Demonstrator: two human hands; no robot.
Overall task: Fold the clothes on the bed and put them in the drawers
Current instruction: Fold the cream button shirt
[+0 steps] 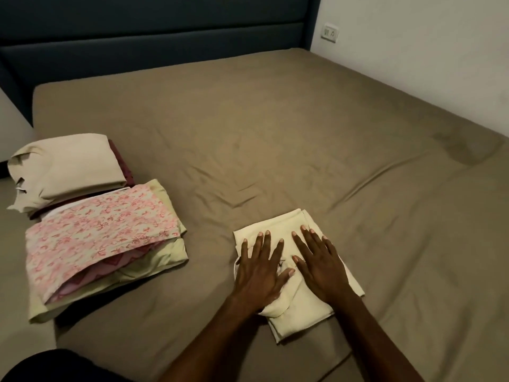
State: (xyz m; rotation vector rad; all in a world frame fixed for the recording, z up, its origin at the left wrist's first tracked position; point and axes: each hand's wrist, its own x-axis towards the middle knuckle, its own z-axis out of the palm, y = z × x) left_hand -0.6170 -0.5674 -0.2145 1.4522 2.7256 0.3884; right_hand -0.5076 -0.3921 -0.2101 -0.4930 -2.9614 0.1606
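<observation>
A folded pale-yellow garment (303,312) lies on the brown bed sheet (275,133) near the front edge. My left hand (260,271) presses flat on its left half with fingers spread and straight. Beside it, my right hand (319,266) lies flat on the right half, fingers straight too. To the left sits a folded pink floral garment (96,238) on top of a light-green one (176,252). Behind that pile is a folded beige garment (68,166) lying over a maroon one (121,164).
A dark blue padded headboard (165,31) runs along the back. A white wall with a socket plate (329,32) stands at the right. A dark shape (55,365) fills the lower left corner.
</observation>
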